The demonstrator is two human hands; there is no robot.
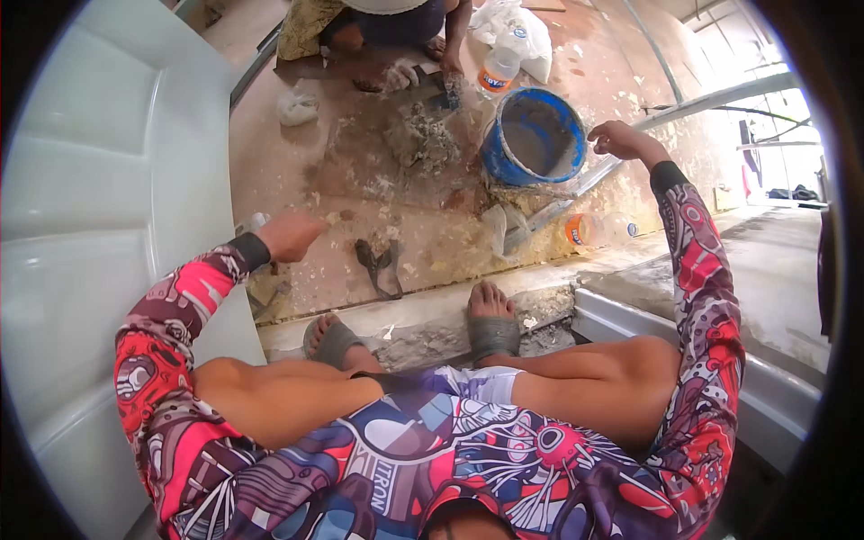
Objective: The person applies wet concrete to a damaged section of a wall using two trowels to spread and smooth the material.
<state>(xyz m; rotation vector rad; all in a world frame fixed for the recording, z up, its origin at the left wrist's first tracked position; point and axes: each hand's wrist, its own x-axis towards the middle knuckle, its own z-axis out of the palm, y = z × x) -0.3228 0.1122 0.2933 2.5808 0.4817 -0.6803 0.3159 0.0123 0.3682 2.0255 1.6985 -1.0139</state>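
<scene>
My right hand (621, 142) hovers at the right rim of a blue bucket (506, 158), fingers loosely bent and apart, with nothing visible in them. Whether a fingertip touches the rim I cannot tell. Inside the bucket is grey, wet-looking mortar (538, 135). On the left, my left hand (292, 237) is above the floor near the white door; it is blurred and its fingers are not distinct. Beyond my hands, a heap of grey mortar (421, 139) lies on a stained board. A co-worker's hand (453, 72) grips a dark tool (436, 90) at the heap's far edge.
A white panelled door (117, 171) stands along the left. Clear plastic bottles with orange labels (498, 70) (587, 231), a white sack (513, 31), a plastic bag (298, 108) and a dark strap-like piece (379, 268) lie around. A metal bar (585, 184) runs beside the bucket. My sandalled feet rest on a rough ledge (423, 335).
</scene>
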